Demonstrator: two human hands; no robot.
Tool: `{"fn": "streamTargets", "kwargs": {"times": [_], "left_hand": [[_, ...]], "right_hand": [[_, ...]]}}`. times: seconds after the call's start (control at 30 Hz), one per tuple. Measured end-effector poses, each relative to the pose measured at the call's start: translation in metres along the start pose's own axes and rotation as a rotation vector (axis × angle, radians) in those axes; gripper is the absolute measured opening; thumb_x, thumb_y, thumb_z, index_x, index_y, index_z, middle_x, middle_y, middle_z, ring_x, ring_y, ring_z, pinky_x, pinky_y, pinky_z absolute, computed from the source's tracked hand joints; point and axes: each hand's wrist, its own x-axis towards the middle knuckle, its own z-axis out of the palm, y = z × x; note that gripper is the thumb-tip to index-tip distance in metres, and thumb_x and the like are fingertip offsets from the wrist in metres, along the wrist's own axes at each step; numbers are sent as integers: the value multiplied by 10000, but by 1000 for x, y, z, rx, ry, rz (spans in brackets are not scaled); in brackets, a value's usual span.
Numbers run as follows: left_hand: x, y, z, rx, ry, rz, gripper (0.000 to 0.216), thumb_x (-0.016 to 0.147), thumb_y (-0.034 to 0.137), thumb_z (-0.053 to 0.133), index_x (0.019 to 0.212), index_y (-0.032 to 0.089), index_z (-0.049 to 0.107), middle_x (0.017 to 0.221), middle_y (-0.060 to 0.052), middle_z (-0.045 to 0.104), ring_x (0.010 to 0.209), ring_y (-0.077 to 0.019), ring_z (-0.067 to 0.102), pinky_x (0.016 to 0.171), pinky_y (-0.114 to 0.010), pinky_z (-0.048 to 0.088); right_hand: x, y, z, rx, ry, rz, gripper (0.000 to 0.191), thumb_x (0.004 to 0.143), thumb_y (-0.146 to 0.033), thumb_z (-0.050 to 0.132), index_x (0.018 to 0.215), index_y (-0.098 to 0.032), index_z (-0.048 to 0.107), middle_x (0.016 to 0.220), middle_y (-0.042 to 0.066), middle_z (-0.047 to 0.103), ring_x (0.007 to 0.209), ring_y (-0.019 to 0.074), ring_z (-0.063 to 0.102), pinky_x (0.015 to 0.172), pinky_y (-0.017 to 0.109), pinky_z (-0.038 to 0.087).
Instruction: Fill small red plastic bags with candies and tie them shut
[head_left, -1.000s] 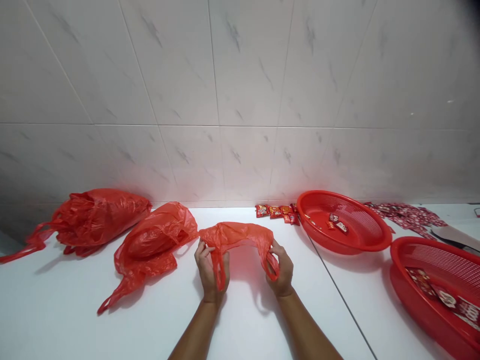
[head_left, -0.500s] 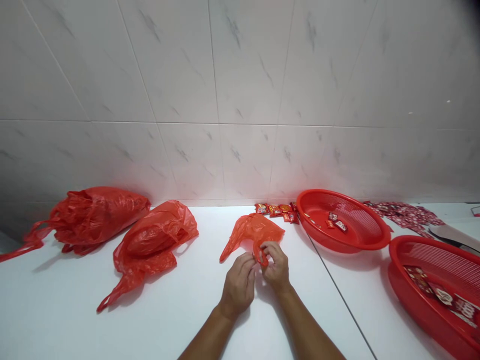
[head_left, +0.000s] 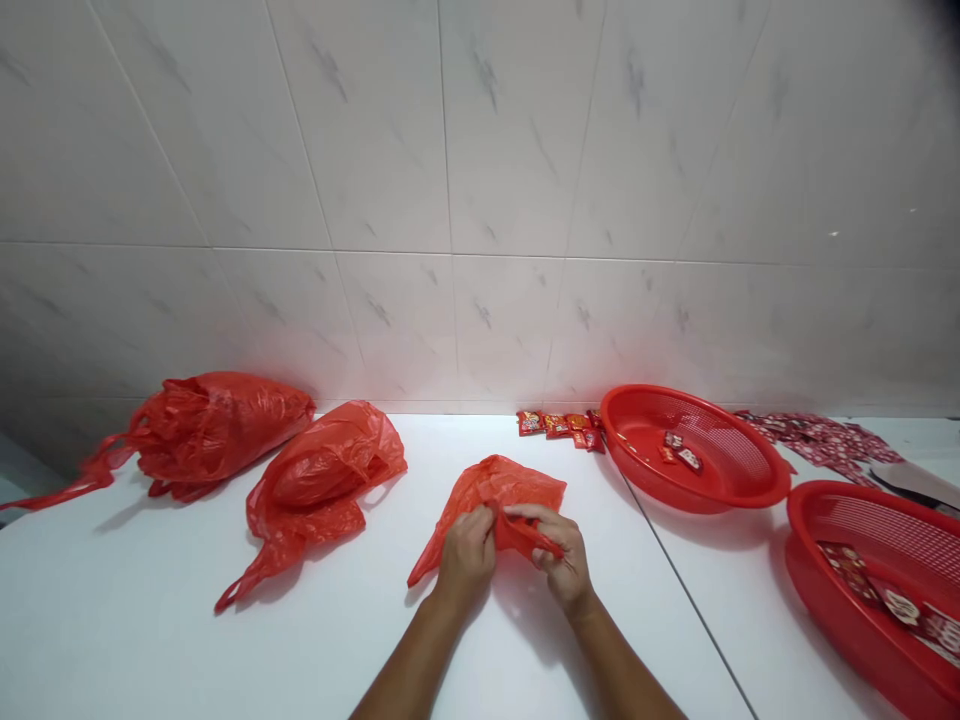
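Left hand (head_left: pixel 468 552) and right hand (head_left: pixel 564 556) pinch the red bag (head_left: pixel 504 482) close together — fingers nearly closed — probably to control its limp plastic

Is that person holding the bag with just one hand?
No, the left hand and the right hand are both gripping the red bag in the middle.

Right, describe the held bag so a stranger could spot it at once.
Below the tiled wall, over the white table, find the left hand and right hand. They hold a thin red bag; unlike two bulkier bags to its left, it is gripped.
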Motion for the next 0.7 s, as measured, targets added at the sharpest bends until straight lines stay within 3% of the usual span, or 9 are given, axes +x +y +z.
{"fn": "streamTargets", "kwargs": {"times": [0.17, 0.23, 0.33, 0.47, 0.53, 0.6, 0.67, 0.7], "left_hand": [[1, -8, -10, 121, -21, -141, 139, 961, 291, 590, 1003, 185, 671, 1028, -121, 731, 966, -301, 686, 845, -413, 499], [1, -10, -11, 172, -36, -218, 169, 964, 325, 597, 922, 173, 660, 969, -140, 734, 929, -320, 693, 814, -421, 494], [2, -8, -13, 232, -72, -290, 238, 977, 375, 586, 876, 173, 660, 946, -159, 744, 906, -323, 708, 787, -412, 488], [-2, 2, -15, 271, -146, -308, 266, 913, 433, 631, 811, 193, 680, 876, -141, 758, 820, -321, 719, 710, -393, 473], [-5, 8, -14, 276, -189, -296, 235, 887, 362, 618, 724, 203, 674, 783, -121, 748, 746, -303, 711, 670, -378, 452], [-7, 13, -13, 284, -219, -284, 213, 852, 268, 598, 661, 203, 667, 726, -115, 736, 706, -291, 703, 655, -370, 436], [-8, 18, -11, 299, -234, -282, 220, 836, 224, 582, 638, 194, 672, 719, -131, 737, 704, -295, 706, 657, -371, 432], [-8, 20, -10, 306, -238, -283, 227, 840, 221, 578, 639, 188, 679, 730, -143, 743, 712, -300, 710, 662, -374, 434]], "right_hand": [[0, -13, -16, -3, 18, 59, 352, 847, -359, 590, 528, -234, 506, 1088, 109, 813, 953, 305, 759, 842, 408, 587], [1, -11, -30, -59, 33, 123, 205, 782, -252, 562, 579, -232, 590, 1098, 98, 809, 995, 302, 752, 892, 416, 582], [-1, -10, -57, -228, 49, 277, 244, 810, -262, 523, 849, -217, 760, 1063, 101, 802, 1012, 302, 742, 898, 422, 582], [-18, -38, -84, -691, -7, 446, 297, 788, -341, 664, 1050, -236, 756, 1093, 116, 772, 955, 324, 733, 780, 410, 583], [-30, -68, -79, -820, -6, 364, 443, 755, -308, 743, 1195, -256, 739, 1208, 148, 734, 996, 349, 726, 794, 432, 588], [-41, -97, -59, -724, -62, 205, 378, 911, -296, 644, 1285, -307, 700, 1169, 119, 723, 916, 294, 724, 794, 405, 595], [-51, -113, -26, -555, -329, 99, 403, 954, -181, 553, 1287, -352, 704, 1200, 83, 722, 930, 249, 728, 833, 348, 599], [-55, -113, -8, -498, -482, 82, 463, 912, -105, 546, 1261, -353, 721, 1189, 61, 736, 930, 229, 736, 832, 311, 600]]}}
